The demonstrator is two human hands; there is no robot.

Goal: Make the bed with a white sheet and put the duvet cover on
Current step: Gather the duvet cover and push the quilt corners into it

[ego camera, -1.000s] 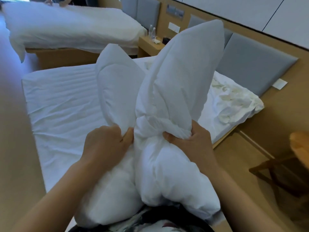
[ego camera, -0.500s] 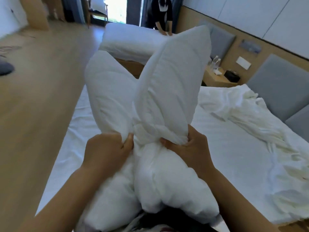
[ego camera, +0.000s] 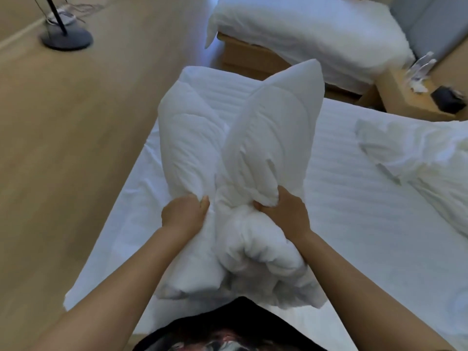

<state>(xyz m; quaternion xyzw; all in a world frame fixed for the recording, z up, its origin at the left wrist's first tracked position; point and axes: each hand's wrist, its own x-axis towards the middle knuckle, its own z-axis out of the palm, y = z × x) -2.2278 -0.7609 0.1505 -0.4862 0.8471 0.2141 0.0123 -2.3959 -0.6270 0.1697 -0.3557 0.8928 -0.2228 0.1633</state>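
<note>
I hold a bundled white duvet upright in front of me, over the bed. Its two folded ends stick up like ears. My left hand grips the left fold at its waist. My right hand grips the right fold, fingers dug into the fabric. Under the bundle the bed is covered by a white striped sheet. A crumpled white duvet cover lies on the sheet at the right.
Wooden floor runs along the bed's left side, with a floor lamp base at the far left. A second bed stands beyond. A wooden nightstand with bottles and a dark object sits between the beds.
My view has swung left and down; the floor and lamp base have come into sight. The duvet bundle has sunk lower toward the sheet. Both hands keep the same grip.
</note>
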